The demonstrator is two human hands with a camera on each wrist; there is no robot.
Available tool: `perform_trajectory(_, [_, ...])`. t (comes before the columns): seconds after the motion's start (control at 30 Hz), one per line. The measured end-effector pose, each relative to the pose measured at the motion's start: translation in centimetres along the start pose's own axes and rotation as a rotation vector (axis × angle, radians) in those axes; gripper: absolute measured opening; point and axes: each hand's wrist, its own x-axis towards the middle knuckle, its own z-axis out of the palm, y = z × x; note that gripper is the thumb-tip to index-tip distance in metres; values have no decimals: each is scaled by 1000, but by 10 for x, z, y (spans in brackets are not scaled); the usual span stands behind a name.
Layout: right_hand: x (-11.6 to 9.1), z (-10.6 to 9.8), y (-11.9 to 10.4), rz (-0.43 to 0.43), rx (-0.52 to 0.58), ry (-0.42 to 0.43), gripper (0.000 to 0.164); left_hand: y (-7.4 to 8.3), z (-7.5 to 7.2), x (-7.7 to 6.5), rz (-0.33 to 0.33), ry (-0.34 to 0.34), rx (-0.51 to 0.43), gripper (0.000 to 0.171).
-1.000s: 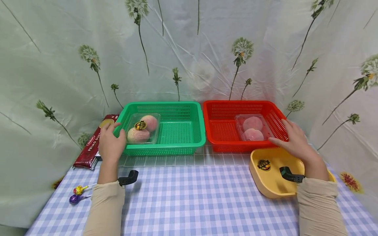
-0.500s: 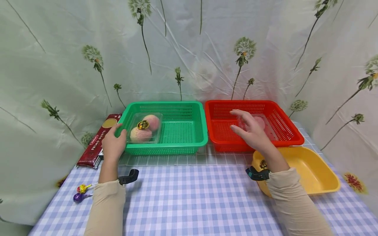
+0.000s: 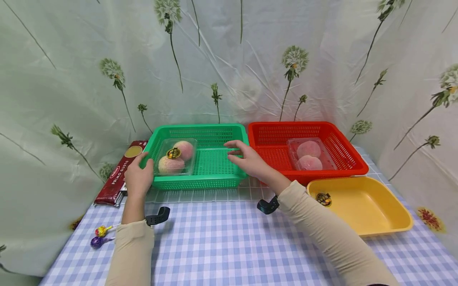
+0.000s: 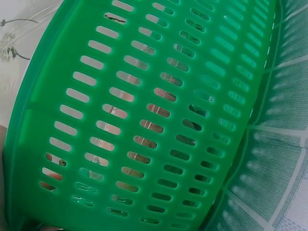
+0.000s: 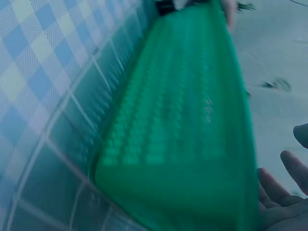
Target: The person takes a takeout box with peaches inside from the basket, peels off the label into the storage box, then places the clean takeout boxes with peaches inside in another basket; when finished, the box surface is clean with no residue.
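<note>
My left hand (image 3: 138,178) is at the left front corner of a green plastic basket (image 3: 196,183), thumb and fingers spread by its rim. Only a sliver of that hand shows in the left wrist view, beside the basket's slotted wall (image 4: 96,110). Over the basket's right end, my right hand (image 3: 248,159) reaches leftward with fingers loosely extended and nothing held. In the right wrist view its fingers (image 5: 274,187) are apart beside the blurred rim. Inside the basket, on the left, lies a clear pack of two peaches (image 3: 171,165) with a black label.
A red basket (image 3: 322,173) to the right holds another peach pack (image 3: 309,163). In front of it stands a yellow tub (image 3: 361,206) with a label. A dark red packet (image 3: 116,176) and two lollipops (image 3: 101,231) lie left. Behind hangs a flowered curtain (image 3: 250,79).
My right hand has swept left from the red basket's right side, across it, to the right end of the green basket. The left hand has stayed at the green basket's left corner.
</note>
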Motion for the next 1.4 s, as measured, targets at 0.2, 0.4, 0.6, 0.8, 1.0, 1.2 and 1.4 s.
perform_trajectory(0.2, [22,33,-10,16,-29,-76,39,0,1,0,-4,5,1,51])
perform_trajectory(0.4, [43,53,-15,103,96,-192,46,3,1,-1,-11,8,6,51])
perform_trajectory(0.6, [64,66,-16,237,121,-294,56,2,1,0,-28,7,6,51])
perform_trajectory(0.8, [78,77,-16,359,216,-318,64,1,2,1,-18,14,8,51])
perform_trajectory(1.0, [84,86,-20,432,385,-257,64,3,2,1,-23,7,3,51])
perform_trajectory(1.2, [85,87,-22,495,515,-167,60,3,2,0,-19,10,4,51])
perform_trajectory(1.4, [84,87,-20,491,456,-87,58,2,2,0,-17,19,6,50])
